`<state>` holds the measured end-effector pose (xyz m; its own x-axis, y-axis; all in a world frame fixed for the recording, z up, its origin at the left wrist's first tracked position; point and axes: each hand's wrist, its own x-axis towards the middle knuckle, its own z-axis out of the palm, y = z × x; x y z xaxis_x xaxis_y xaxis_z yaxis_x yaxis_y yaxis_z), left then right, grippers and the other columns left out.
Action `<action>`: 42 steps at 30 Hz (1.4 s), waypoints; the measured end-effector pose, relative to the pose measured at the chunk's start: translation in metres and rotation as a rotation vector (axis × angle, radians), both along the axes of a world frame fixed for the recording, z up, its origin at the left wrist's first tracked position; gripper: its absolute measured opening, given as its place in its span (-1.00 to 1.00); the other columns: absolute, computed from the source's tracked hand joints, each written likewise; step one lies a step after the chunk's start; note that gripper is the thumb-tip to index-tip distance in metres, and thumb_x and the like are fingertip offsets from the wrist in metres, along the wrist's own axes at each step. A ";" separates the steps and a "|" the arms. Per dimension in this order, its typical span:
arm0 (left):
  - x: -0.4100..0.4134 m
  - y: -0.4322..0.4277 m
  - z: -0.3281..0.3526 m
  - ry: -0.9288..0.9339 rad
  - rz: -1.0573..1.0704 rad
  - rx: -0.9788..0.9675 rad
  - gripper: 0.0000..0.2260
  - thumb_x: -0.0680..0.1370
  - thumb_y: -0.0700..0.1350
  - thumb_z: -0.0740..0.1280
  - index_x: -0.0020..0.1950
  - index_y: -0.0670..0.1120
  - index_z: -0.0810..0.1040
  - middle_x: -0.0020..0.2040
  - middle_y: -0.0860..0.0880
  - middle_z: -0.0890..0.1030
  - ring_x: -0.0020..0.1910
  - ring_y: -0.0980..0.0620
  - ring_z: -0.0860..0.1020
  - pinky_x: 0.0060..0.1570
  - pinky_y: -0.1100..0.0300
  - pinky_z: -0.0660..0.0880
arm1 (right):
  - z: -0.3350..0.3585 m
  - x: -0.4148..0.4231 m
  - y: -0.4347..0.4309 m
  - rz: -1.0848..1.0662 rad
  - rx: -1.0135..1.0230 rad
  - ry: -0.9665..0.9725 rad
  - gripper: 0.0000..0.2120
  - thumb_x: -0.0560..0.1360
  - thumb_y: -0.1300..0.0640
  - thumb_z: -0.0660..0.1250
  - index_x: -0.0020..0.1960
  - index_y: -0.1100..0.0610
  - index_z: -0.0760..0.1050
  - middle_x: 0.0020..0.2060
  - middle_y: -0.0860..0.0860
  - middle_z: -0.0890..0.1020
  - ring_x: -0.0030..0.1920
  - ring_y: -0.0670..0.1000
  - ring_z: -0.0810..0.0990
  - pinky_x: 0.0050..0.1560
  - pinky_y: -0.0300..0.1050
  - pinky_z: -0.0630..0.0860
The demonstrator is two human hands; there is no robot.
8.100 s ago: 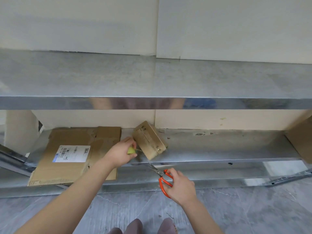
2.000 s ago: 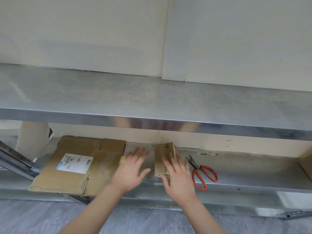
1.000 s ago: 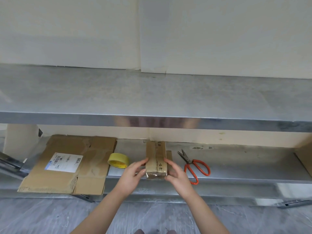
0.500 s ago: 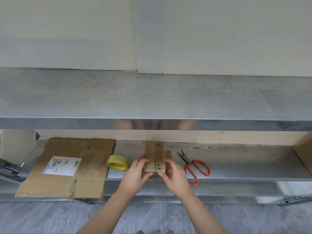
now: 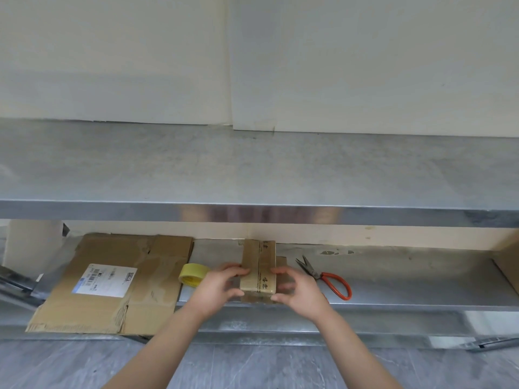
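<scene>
You had laid the scissors (image 5: 325, 276) down and clasped the small taped box (image 5: 259, 265) on the lower shelf (image 5: 393, 279) with left hand (image 5: 216, 287) and right hand (image 5: 297, 290) at its long sides — it looked light, stiff, tape-slick.

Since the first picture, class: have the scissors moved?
Yes. The scissors left the right hand, then in front of the edge of the lower shelf, and now lie on that shelf, right of the box.
</scene>
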<state>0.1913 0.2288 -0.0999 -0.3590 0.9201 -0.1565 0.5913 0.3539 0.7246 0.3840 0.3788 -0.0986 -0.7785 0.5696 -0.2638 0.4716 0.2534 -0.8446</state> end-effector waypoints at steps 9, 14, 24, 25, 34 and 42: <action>0.029 -0.007 -0.007 -0.255 0.255 0.132 -0.60 0.48 -0.04 0.46 0.26 0.21 0.46 0.23 0.17 0.53 0.16 0.33 0.49 0.28 0.25 0.44 | -0.017 -0.001 -0.023 -0.106 0.079 0.048 -0.55 0.43 0.05 0.49 0.26 -0.13 0.43 0.21 -0.12 0.56 0.12 -0.18 0.57 0.19 -0.20 0.52; 0.028 0.007 0.006 -0.316 0.309 0.052 -0.38 0.49 0.04 0.44 0.46 0.18 0.20 0.11 0.08 0.53 0.05 0.15 0.56 0.00 0.25 0.54 | -0.012 -0.011 -0.021 -0.243 0.053 0.080 -0.72 0.46 0.02 0.46 0.11 -0.08 0.46 0.06 -0.12 0.59 0.07 -0.14 0.57 0.14 -0.14 0.52; 0.041 -0.001 -0.001 -0.579 0.316 0.165 -0.20 0.42 -0.22 0.51 0.46 0.13 0.09 0.37 0.17 0.31 0.12 -0.03 0.58 -0.10 0.17 0.60 | -0.003 -0.010 -0.030 -0.171 0.016 0.051 -0.55 0.60 0.17 0.26 0.47 -0.03 0.32 0.31 -0.02 0.42 0.37 -0.04 0.40 0.42 -0.08 0.32; 0.038 -0.002 -0.001 -0.574 0.307 0.158 -0.18 0.43 -0.18 0.51 0.49 0.14 0.07 0.37 0.16 0.31 0.13 -0.08 0.58 -0.14 0.17 0.60 | -0.002 -0.009 -0.033 -0.163 -0.010 0.068 -0.55 0.60 0.14 0.27 0.47 -0.05 0.32 0.31 -0.03 0.42 0.37 -0.05 0.39 0.42 -0.11 0.31; 0.011 0.010 0.007 -0.409 0.344 -0.013 -0.28 0.42 -0.17 0.51 0.45 0.02 0.17 0.36 -0.01 0.32 0.22 -0.11 0.50 0.19 -0.06 0.51 | 0.000 -0.005 -0.041 -0.212 -0.080 0.104 -0.57 0.49 0.04 0.43 0.31 -0.10 0.40 0.23 -0.09 0.51 0.26 -0.09 0.50 0.27 -0.13 0.46; 0.027 0.009 0.033 -0.683 0.384 0.165 -0.55 0.50 -0.09 0.44 0.27 0.12 0.30 0.22 0.01 0.48 0.09 -0.05 0.60 -0.12 0.06 0.63 | 0.014 -0.018 -0.027 -0.249 0.075 0.080 -0.55 0.47 0.02 0.43 0.34 -0.11 0.43 0.03 -0.04 0.58 0.01 -0.10 0.57 0.07 -0.16 0.52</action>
<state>0.2181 0.2380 -0.0668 -0.5290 0.7824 -0.3286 -0.1431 0.2994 0.9433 0.3663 0.3521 -0.0847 -0.6286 0.7617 -0.1571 0.4598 0.2011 -0.8649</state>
